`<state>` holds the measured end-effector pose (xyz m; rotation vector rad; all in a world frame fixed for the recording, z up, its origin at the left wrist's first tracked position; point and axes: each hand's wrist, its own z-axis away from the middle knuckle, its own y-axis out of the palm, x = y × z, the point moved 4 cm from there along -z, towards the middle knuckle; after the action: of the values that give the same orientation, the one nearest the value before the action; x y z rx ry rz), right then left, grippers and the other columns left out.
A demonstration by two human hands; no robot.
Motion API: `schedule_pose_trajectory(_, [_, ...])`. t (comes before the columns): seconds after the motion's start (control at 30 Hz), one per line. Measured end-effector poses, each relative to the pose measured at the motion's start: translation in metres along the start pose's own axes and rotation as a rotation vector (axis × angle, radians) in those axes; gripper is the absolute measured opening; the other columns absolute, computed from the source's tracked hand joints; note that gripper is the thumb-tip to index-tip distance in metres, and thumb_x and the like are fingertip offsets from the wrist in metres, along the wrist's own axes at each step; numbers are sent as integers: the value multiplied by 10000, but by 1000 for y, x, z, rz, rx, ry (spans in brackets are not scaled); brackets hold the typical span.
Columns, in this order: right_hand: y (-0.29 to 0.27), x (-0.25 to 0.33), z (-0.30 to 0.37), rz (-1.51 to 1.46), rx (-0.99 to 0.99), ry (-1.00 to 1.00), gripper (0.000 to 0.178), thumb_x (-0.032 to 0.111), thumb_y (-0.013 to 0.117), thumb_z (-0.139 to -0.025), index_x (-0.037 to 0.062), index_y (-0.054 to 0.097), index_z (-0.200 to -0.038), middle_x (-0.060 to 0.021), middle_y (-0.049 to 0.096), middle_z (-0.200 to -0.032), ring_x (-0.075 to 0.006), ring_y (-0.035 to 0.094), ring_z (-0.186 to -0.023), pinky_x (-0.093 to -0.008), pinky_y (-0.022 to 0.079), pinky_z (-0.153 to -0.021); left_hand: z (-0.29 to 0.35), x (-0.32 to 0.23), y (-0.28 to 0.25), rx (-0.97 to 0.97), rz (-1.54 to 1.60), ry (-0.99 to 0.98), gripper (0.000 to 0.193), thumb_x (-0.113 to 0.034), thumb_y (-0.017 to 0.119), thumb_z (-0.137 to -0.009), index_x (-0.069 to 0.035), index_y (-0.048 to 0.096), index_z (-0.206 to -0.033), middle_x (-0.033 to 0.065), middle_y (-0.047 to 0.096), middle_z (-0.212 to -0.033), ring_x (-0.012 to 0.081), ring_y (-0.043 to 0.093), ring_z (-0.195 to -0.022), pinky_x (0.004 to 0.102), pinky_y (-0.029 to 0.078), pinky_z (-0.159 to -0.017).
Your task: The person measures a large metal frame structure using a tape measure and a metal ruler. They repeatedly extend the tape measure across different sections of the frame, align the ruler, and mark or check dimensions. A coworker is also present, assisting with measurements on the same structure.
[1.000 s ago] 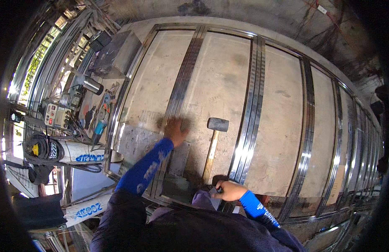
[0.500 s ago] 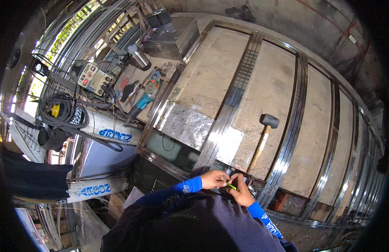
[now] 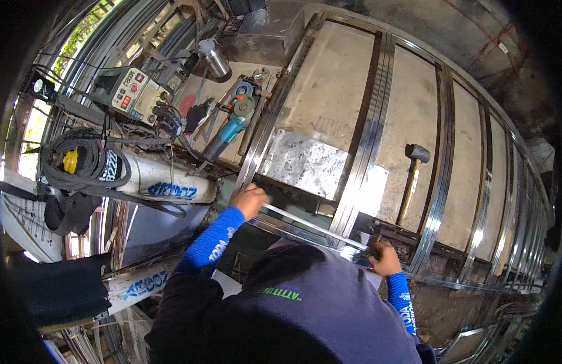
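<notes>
A thin pale strip, which looks like the blade of a tape measure [image 3: 314,227], stretches between my hands above the near end of the metal frame [image 3: 366,158]. My left hand [image 3: 249,201] is closed at its left end, by the frame's near left corner. At the other end my right hand [image 3: 386,258] has its fingers curled round something dark, probably the tape's case, mostly hidden. Beyond the strip a shiny metal sheet [image 3: 305,162] lies on the boards inside the frame. To the right rests a mallet [image 3: 409,189] with a dark head and wooden handle.
On the left stand an angle grinder [image 3: 232,128], a steel tumbler [image 3: 214,59] and a welding machine [image 3: 134,94] with tangled cables. A white gas cylinder [image 3: 165,182] lies below them. A metal box [image 3: 265,39] sits at the back. Frame bars cross the bench at intervals.
My hands were together at the near edge around a small bright green piece. Now they are wide apart, left hand forward and left, right hand to the right, with the strip drawn between them.
</notes>
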<state>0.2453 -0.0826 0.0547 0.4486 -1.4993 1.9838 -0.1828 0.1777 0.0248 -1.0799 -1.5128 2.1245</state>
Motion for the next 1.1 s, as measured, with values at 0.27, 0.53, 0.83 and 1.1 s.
schedule_pose_trajectory(0.27, [-1,-1,-4,103,-91,131,339,314,773,-884,-19,767,-947,-243,742,-965,-411,711,-928,-460,563,-845,41,63,-23,14,-55,21,184,-130,731,-817,-187,794,-981,79,586,-1169,332,507,-1198,450,458,-1009])
schedule_pose_trajectory(0.53, [30,-15,-3,92,-54,250,291,334,736,-900,51,782,-954,-217,735,-931,-430,692,-880,-500,554,-806,33,61,-24,-50,72,67,131,-97,737,-832,-143,771,-950,84,562,-1048,310,525,-1059,421,474,-938])
schedule_pose_trajectory(0.83, [35,-1,-1,203,-171,200,242,307,774,-857,70,746,-891,-152,722,-941,-377,654,-935,-494,518,-844,29,65,-16,-35,56,119,130,-109,675,-846,-84,756,-945,106,533,-994,306,515,-978,419,450,-884])
schedule_pose_trajectory(1.1, [43,0,5,251,-316,166,197,266,781,-846,77,730,-874,-120,696,-906,-363,625,-907,-500,507,-794,32,68,-4,-174,127,7,117,-123,649,-875,-86,743,-934,125,579,-1040,322,534,-1012,446,444,-922])
